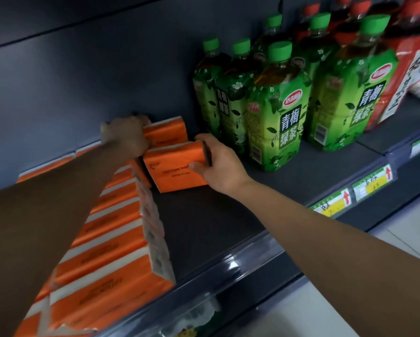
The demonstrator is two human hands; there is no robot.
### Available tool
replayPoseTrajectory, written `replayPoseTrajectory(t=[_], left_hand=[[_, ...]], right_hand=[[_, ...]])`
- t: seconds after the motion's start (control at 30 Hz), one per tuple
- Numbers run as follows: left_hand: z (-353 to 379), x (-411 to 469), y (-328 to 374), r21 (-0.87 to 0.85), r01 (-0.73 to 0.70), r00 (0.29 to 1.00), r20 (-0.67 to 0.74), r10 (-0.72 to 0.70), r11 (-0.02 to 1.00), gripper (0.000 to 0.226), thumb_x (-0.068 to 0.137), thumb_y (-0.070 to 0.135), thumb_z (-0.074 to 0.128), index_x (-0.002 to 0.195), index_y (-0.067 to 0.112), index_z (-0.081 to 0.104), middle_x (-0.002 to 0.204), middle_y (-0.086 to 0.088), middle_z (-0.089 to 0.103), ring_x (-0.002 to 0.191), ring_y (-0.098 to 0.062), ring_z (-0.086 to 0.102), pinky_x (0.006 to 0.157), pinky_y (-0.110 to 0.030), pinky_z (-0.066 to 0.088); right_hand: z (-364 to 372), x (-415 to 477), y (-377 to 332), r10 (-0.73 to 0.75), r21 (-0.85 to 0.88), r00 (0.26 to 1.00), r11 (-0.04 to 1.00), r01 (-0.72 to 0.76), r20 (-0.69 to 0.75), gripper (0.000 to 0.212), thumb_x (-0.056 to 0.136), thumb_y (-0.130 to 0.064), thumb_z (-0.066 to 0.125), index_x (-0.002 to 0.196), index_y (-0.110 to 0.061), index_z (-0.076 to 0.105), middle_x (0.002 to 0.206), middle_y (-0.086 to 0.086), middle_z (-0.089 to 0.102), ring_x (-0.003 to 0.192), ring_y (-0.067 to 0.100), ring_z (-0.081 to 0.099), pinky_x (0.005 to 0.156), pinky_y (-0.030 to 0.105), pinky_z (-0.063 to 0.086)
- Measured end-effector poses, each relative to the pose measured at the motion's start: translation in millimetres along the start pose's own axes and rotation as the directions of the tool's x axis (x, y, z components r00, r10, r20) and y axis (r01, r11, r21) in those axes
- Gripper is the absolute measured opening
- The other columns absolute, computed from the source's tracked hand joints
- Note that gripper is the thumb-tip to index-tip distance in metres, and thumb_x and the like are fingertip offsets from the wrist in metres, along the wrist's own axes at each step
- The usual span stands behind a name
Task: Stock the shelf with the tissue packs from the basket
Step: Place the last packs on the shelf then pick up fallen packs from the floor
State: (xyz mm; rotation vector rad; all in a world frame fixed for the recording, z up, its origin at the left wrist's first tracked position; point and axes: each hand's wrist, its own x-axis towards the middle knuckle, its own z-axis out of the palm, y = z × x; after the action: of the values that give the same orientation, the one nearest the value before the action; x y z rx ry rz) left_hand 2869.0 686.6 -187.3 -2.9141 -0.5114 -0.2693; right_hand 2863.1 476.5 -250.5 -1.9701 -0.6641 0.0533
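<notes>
The tissue packs (111, 242) are soft, shiny orange bricks with white stripes, lined up along the left of the dark, flat shelf (204, 229); the right hand (218, 164) wraps its fingers around one orange pack (172, 171) that touches the shelf. The left hand (125, 136) presses on the back pack (167, 131), fingers curled; green plastic tea bottles (277, 113) stand just beside.

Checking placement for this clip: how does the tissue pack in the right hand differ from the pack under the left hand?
The right hand grips the front tissue pack by its end; the left hand rests on top of the rear pack. The front pack sits nearer the shelf edge, the rear one by the back panel. Both are orange and lie left of the green tea bottles.
</notes>
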Motion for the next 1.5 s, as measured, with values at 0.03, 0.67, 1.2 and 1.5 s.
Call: replayPoseTrajectory(t=[0.03, 0.67, 1.2, 1.5], left_hand=[[1.0, 0.8, -1.6, 0.012, -0.006, 1.0, -0.02, 0.006, 1.0, 0.048, 0.081, 0.036, 0.069, 0.125, 0.027, 0.055, 0.124, -0.015, 0.056, 0.114, -0.038, 0.052, 0.095, -0.043, 0.039], [10.5, 4.5, -25.4, -0.186, -0.193, 0.978, -0.113, 0.174, 0.964, 0.036, 0.1, 0.029, 0.037, 0.122, 0.014, 0.061, 0.117, -0.022, 0.052, 0.113, -0.039, 0.048, 0.096, -0.042, 0.041], [4.7, 1.8, -26.2, -0.148, -0.16, 0.986, -0.074, 0.151, 0.976, 0.034, 0.097, 0.03, 0.038, 0.119, 0.018, 0.061, 0.117, -0.018, 0.053, 0.11, -0.037, 0.05, 0.095, -0.047, 0.044], [-41.3, -59.2, 54.8, -0.119, -0.289, 0.956, -0.082, 0.281, 0.95, 0.032, 0.093, 0.032, 0.05, 0.119, 0.018, 0.062, 0.125, -0.012, 0.056, 0.114, -0.033, 0.053, 0.092, -0.04, 0.045]], right_hand=[[2.4, 4.2, -0.6, -0.004, -0.007, 1.0, 1.0, 0.004, 0.006, 0.058, 0.089, -0.02, 0.065, 0.14, -0.019, 0.038, 0.126, 0.007, 0.056, 0.113, 0.025, 0.055, 0.097, 0.043, 0.047], [48.1, 76.2, -4.1, 0.077, -0.076, 0.994, 0.994, -0.083, -0.072, 0.055, 0.089, -0.017, 0.057, 0.14, -0.021, 0.036, 0.125, 0.012, 0.051, 0.107, 0.025, 0.056, 0.089, 0.038, 0.049], [47.8, 63.0, -3.7, 0.177, -0.076, 0.983, 0.981, -0.181, -0.05, 0.033, 0.092, -0.01, 0.052, 0.124, -0.013, 0.045, 0.116, 0.011, 0.055, 0.1, 0.024, 0.057, 0.078, 0.031, 0.047], [-12.8, -44.2, -15.4, -0.132, -0.364, 0.989, 0.926, 0.099, -0.068, 0.041, 0.088, -0.015, 0.061, 0.128, -0.013, 0.054, 0.119, 0.011, 0.053, 0.109, 0.03, 0.052, 0.084, 0.042, 0.05]])
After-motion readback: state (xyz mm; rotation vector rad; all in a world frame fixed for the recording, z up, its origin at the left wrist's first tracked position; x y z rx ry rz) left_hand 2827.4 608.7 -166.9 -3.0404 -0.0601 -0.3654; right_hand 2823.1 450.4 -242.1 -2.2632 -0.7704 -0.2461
